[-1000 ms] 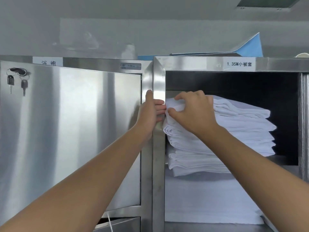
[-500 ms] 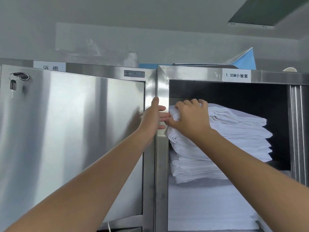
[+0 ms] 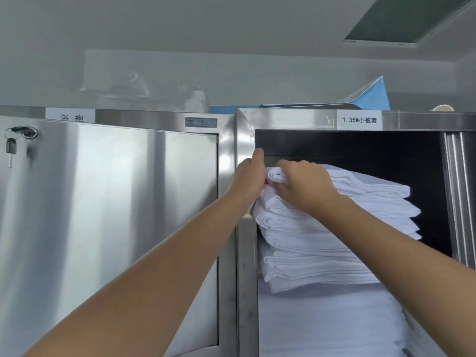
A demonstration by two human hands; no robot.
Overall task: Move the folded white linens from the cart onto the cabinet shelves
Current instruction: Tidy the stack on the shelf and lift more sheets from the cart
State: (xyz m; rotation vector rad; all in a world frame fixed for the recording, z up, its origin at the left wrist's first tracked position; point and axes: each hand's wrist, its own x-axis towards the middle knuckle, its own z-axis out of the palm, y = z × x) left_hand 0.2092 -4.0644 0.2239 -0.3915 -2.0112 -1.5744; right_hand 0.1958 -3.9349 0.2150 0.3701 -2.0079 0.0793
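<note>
1. Both hands meet at the front left corner of a stack of folded white linens [image 3: 347, 228] inside the open steel cabinet [image 3: 244, 266].
2. The right hand [image 3: 304, 188] pinches the top fold; the left hand [image 3: 248, 180] grips the corner beside it, thumb up against the frame.
3. A closed door [image 3: 116, 228] with a hanging key [image 3: 10, 146] stands left; blue sheets [image 3: 371, 99] lie on top.

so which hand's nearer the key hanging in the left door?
Left. The left hand is at the frame post, right of the key; the right hand is farther right, on the linens.
</note>
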